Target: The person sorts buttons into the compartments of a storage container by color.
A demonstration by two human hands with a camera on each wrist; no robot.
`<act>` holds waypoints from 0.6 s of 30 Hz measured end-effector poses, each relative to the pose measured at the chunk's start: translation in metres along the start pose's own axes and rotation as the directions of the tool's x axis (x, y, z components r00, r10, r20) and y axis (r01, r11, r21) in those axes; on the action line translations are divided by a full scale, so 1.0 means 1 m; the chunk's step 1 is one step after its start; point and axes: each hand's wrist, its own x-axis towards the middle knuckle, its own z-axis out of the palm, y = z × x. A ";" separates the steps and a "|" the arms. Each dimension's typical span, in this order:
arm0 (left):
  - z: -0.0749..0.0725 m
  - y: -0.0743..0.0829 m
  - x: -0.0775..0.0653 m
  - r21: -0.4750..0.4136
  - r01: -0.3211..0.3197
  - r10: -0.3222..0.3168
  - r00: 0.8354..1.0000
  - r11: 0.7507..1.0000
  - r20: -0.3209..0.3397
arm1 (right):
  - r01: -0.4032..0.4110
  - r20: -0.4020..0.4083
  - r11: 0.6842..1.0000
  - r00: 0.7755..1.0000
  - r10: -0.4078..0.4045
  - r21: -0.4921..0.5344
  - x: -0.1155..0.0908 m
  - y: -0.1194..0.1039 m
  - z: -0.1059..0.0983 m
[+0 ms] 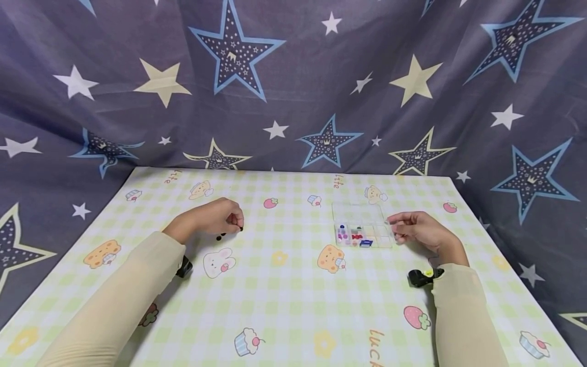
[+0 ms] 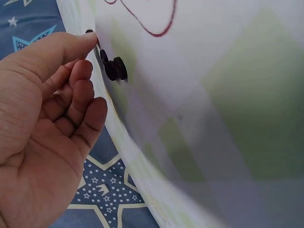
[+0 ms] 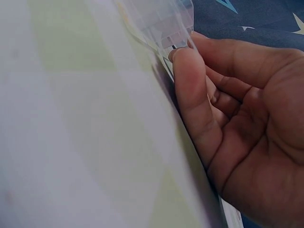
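Observation:
My left hand (image 1: 220, 216) is low over the left of the table, pinching a small black bead (image 1: 241, 229) between thumb and forefinger. In the left wrist view that bead (image 2: 89, 31) shows only partly past the thumb tip, the other fingers loosely curled. Several more flat, round black beads (image 2: 112, 70) lie on the cloth just beside the hand. Over on the right, a clear compartment box (image 1: 380, 239) sits with its lid (image 1: 356, 210) raised at the back. My right hand (image 1: 419, 230) grips the box's right edge; the right wrist view shows its fingers against the clear plastic (image 3: 164, 28).
Inside the box's left and middle compartments lie purple beads (image 1: 342, 236), red beads (image 1: 356, 237) and a blue piece (image 1: 366, 243). A checked cloth with cartoon prints (image 1: 275, 295) covers the table. Behind it hangs a dark star-patterned curtain (image 1: 293, 86).

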 end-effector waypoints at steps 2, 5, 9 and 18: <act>0.000 0.000 0.000 -0.007 -0.003 0.003 1.000 1.000 0.002 | 0.000 0.000 1.000 1.000 0.000 -0.002 0.000 0.000 0.000; 0.000 0.000 0.000 -0.012 -0.005 0.005 1.000 1.000 0.008 | 0.002 0.001 1.000 1.000 -0.002 -0.009 0.001 0.001 -0.001; 0.000 0.000 -0.001 -0.010 0.002 -0.002 1.000 1.000 0.022 | 0.004 -0.002 1.000 1.000 -0.004 -0.014 0.001 0.002 -0.001; 0.001 0.001 0.004 -0.058 0.026 -0.026 1.000 0.998 -0.011 | 0.004 -0.001 1.000 1.000 -0.004 -0.002 0.002 0.003 -0.001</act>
